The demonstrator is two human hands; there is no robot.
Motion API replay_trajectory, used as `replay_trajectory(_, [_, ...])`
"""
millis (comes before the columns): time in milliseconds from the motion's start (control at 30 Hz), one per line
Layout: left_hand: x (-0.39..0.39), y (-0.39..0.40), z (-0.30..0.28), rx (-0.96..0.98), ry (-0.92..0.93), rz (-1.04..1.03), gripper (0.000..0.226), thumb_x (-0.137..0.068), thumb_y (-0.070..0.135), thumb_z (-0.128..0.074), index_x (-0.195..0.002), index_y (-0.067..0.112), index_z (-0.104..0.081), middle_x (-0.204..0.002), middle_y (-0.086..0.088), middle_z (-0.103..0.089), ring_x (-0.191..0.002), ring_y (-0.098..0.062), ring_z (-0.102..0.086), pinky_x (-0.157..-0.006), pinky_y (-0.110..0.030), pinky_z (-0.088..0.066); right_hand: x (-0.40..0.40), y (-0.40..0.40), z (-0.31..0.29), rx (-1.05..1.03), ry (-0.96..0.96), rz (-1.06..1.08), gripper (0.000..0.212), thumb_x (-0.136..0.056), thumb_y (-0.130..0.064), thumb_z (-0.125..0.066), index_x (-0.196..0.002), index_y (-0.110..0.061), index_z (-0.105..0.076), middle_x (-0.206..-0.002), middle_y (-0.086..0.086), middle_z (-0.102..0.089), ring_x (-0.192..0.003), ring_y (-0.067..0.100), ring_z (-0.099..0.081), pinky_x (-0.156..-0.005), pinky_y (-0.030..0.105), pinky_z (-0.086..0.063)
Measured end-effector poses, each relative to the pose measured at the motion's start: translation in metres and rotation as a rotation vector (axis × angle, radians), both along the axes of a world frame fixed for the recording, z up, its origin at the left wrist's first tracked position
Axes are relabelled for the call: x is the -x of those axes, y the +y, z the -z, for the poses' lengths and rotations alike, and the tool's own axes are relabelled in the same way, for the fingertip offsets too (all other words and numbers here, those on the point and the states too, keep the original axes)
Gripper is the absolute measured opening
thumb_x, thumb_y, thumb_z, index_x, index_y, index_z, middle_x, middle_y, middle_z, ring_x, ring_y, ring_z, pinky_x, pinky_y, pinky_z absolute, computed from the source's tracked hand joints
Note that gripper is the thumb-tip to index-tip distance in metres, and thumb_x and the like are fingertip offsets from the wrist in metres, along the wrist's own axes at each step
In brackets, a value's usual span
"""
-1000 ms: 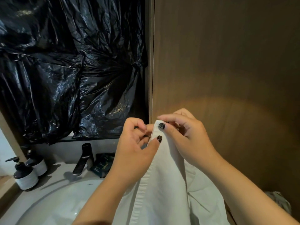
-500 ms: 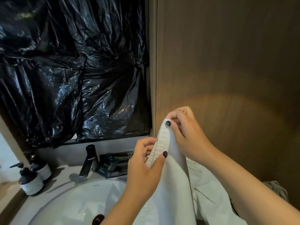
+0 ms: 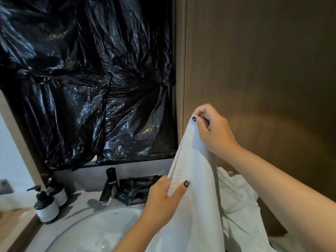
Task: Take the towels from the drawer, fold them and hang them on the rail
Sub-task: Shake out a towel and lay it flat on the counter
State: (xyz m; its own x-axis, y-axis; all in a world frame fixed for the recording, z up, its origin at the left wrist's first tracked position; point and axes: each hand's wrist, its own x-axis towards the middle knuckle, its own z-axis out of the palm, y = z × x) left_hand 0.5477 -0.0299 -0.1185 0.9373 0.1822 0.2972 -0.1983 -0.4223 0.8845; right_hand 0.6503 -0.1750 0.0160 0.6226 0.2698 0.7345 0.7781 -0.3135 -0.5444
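A white towel (image 3: 196, 179) hangs in front of me above the sink area. My right hand (image 3: 212, 130) pinches its top corner, held up against the wooden wall. Lower down, my left hand (image 3: 163, 197) pinches the towel's hemmed left edge between thumb and fingers. The rest of the towel falls out of the bottom of the view. More white cloth (image 3: 240, 200) lies bunched behind it at the lower right. Neither a drawer nor a rail is in view.
A white basin (image 3: 87, 231) lies below left, with a black tap (image 3: 109, 184) behind it. Two pump bottles (image 3: 46, 206) stand at the left. Dark packets (image 3: 134, 191) lie by the tap. Black plastic sheeting (image 3: 87, 79) covers the mirror; a wooden wall (image 3: 263, 60) rises on the right.
My hands started together at the towel's corner. The left hand has slid down along the hem while the right has kept the corner up and shifted slightly right.
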Motion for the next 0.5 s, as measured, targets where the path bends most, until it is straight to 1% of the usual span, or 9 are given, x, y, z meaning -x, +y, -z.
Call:
replay_trajectory(67, [0.000, 0.006, 0.005, -0.013, 0.029, 0.014, 0.017, -0.093, 0.044, -0.061, -0.098, 0.037, -0.076, -0.101, 0.008, -0.069, -0.088, -0.003, -0.066, -0.078, -0.025, -0.055, -0.011, -0.003, -0.015, -0.022, -0.038, 0.057, 0.010, -0.097, -0.006, -0.051, -0.094, -0.015, -0.053, -0.072, -0.003, -0.056, -0.060, -0.001, -0.049, -0.054, 0.007, -0.034])
replay_trajectory(100, [0.000, 0.009, 0.006, -0.009, 0.032, 0.016, 0.019, -0.094, 0.045, -0.060, -0.098, 0.035, -0.076, -0.099, 0.006, -0.069, -0.087, -0.005, -0.066, -0.078, -0.028, -0.056, -0.017, -0.005, -0.022, -0.030, -0.052, 0.086, 0.009, -0.097, -0.007, -0.051, -0.095, -0.015, -0.053, -0.073, -0.005, -0.055, -0.061, -0.004, -0.050, -0.054, 0.005, -0.034])
replay_trajectory(167, [-0.001, 0.017, 0.008, -0.013, 0.014, -0.001, 0.033, -0.092, 0.052, -0.056, -0.089, 0.026, -0.075, -0.090, -0.002, -0.067, -0.078, -0.010, -0.065, -0.069, -0.026, -0.051, -0.028, -0.008, -0.034, -0.042, -0.062, 0.134, 0.008, -0.098, -0.009, -0.051, -0.096, -0.016, -0.053, -0.077, -0.007, -0.057, -0.065, -0.005, -0.053, -0.055, 0.003, -0.035])
replay_trajectory(233, [-0.004, 0.029, 0.007, -0.031, -0.037, -0.047, 0.059, -0.084, 0.062, -0.050, -0.085, 0.006, -0.069, -0.083, -0.014, -0.063, -0.070, -0.019, -0.058, -0.062, -0.024, -0.041, -0.038, -0.009, -0.041, -0.036, -0.056, 0.155, 0.008, -0.099, -0.011, -0.052, -0.098, -0.019, -0.053, -0.084, -0.005, -0.059, -0.073, 0.001, -0.056, -0.057, 0.002, -0.037])
replay_trajectory(267, [-0.006, 0.035, 0.006, -0.039, -0.069, -0.076, 0.067, -0.082, 0.064, -0.048, -0.084, -0.001, -0.065, -0.083, -0.017, -0.061, -0.069, -0.025, -0.056, -0.061, -0.025, -0.038, -0.041, -0.008, -0.042, -0.028, -0.051, 0.162, 0.008, -0.099, -0.012, -0.052, -0.099, -0.019, -0.053, -0.087, -0.004, -0.060, -0.077, 0.005, -0.058, -0.058, 0.001, -0.039])
replay_trajectory(333, [-0.009, 0.046, 0.002, -0.069, -0.133, -0.101, 0.072, -0.084, 0.067, -0.046, -0.082, -0.004, -0.061, -0.080, -0.018, -0.061, -0.070, -0.030, -0.056, -0.060, -0.027, -0.037, -0.047, -0.006, -0.044, -0.028, -0.049, 0.179, 0.007, -0.099, -0.013, -0.052, -0.101, -0.020, -0.053, -0.091, -0.004, -0.061, -0.081, 0.008, -0.059, -0.060, 0.001, -0.040])
replay_trajectory(400, [-0.012, 0.056, -0.004, -0.113, -0.175, -0.101, 0.076, -0.087, 0.072, -0.045, -0.074, -0.002, -0.058, -0.071, -0.014, -0.057, -0.061, -0.023, -0.051, -0.057, -0.027, -0.035, -0.050, -0.005, -0.046, -0.044, -0.056, 0.200, 0.006, -0.100, -0.015, -0.052, -0.102, -0.020, -0.054, -0.094, -0.004, -0.061, -0.083, 0.007, -0.059, -0.063, 0.000, -0.039])
replay_trajectory(467, [-0.016, 0.068, -0.012, -0.174, -0.210, -0.116, 0.075, -0.083, 0.074, -0.046, -0.066, 0.001, -0.050, -0.061, -0.007, -0.047, -0.055, -0.009, -0.040, -0.054, -0.027, -0.029, -0.051, -0.005, -0.048, -0.053, -0.081, 0.209, 0.005, -0.100, -0.015, -0.052, -0.102, -0.019, -0.053, -0.094, -0.003, -0.061, -0.082, 0.007, -0.058, -0.063, 0.001, -0.040])
replay_trajectory(500, [-0.017, 0.074, -0.016, -0.208, -0.222, -0.127, 0.074, -0.080, 0.075, -0.048, -0.064, 0.003, -0.047, -0.058, -0.002, -0.041, -0.054, -0.007, -0.037, -0.054, -0.027, -0.028, -0.051, -0.006, -0.050, -0.051, -0.097, 0.209, 0.005, -0.100, -0.014, -0.052, -0.101, -0.019, -0.053, -0.093, -0.003, -0.060, -0.081, 0.006, -0.058, -0.062, 0.000, -0.039])
